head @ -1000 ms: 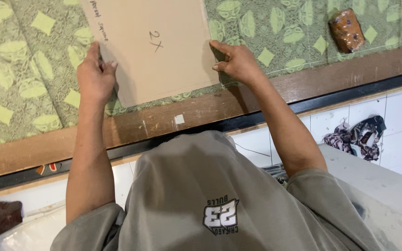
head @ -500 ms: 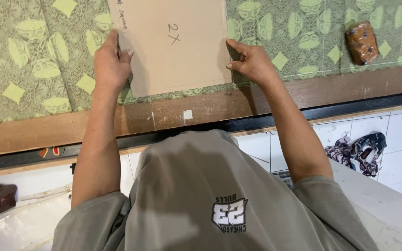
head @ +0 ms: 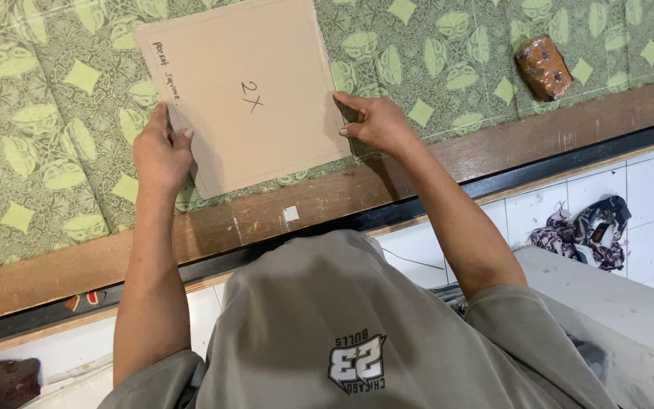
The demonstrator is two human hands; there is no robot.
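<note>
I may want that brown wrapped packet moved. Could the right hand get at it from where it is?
Probably yes: the right hand rests on the cardboard square's edge, and only bare green fabric lies between it and the brown packet.

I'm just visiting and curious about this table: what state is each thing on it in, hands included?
Card: lying flat on the fabric, slightly askew, handwriting up.
Fabric: spread flat over the table, green leaf print.
Left hand: resting on the card's left edge.
Right hand: fingertips pressing the card's right edge.
Brown bundle: lying on the fabric, untouched.
Table: bare wooden edge showing.
</note>
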